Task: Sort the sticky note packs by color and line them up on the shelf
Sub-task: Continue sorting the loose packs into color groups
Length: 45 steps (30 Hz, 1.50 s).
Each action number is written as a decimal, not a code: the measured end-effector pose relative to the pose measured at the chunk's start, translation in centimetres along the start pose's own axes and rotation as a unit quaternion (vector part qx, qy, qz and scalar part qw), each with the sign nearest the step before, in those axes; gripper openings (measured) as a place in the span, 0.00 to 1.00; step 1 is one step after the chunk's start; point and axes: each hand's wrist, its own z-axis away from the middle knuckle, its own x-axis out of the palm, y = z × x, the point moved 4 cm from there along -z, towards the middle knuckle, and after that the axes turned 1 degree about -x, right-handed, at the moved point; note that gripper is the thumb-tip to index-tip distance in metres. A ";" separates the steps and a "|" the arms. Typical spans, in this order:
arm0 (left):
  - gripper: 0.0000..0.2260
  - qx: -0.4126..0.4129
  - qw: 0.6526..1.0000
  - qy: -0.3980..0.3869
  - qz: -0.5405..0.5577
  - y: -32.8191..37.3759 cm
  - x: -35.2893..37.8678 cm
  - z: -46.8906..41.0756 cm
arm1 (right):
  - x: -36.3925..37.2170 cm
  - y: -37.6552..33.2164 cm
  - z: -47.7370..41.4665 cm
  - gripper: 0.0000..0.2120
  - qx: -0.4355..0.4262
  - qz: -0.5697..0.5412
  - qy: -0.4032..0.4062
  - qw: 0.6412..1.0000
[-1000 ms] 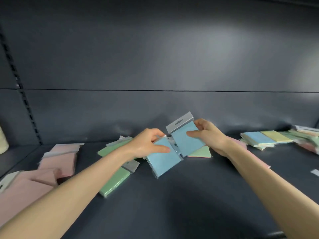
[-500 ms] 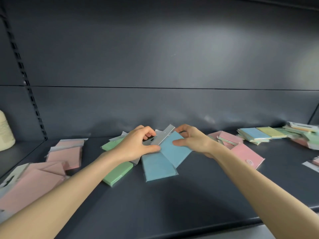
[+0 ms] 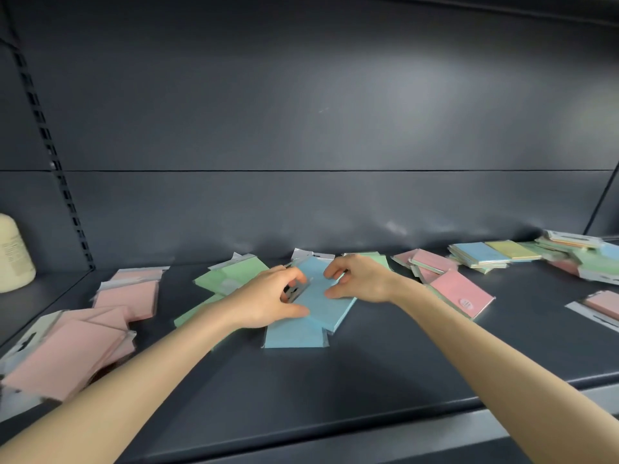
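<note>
Dark grey shelf [image 3: 335, 396], seen from the head camera. Both forearms reach in from the near edge and meet at mid-shelf.

Two blue packs overlap there. The lower blue pack [image 3: 294, 338] lies flat and square to the shelf edge. The upper blue pack [image 3: 323, 296] lies across it, slanted, its far end toward the back panel [image 3: 335, 128].

Left hand [image 3: 268, 298]: fingers curled over a grey hang tab, apparently the lower blue pack's, and the thumb is pressed on the blue where the two packs overlap, so the tab is pinched between them.

Right hand [image 3: 363, 279]: fingers curled. The forefinger and thumb pinch the right edge of the upper blue pack, and the other fingers are tucked in behind.

Green packs [image 3: 231, 276] lie just left of the blue pair, partly under the left wrist. Pink packs [image 3: 127, 296] are heaped further left, toward the near corner. A single pink pack [image 3: 462, 293] lies just right of the right wrist. A mixed pile [image 3: 495, 254] of blue, yellow, green and pink sits at the far right, against the back. A cream bottle [image 3: 13, 256] stands at the left edge.
</note>
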 end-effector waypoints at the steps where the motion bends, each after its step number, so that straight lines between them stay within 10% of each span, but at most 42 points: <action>1: 0.21 -0.003 1.000 -0.003 -0.007 0.2 0.0 0.1 | -0.5 0.0 0.3 0.19 -0.005 0.005 0.008 1.000; 21: 0.21 0.143 0.973 0.120 -0.139 28.1 7.2 -5.9 | -19.8 17.1 20.1 0.20 0.048 0.192 0.164 0.966; 45: 0.28 0.131 0.980 -0.103 -0.107 42.7 22.1 -21.3 | -30.1 41.3 24.4 0.22 0.164 0.153 0.122 0.967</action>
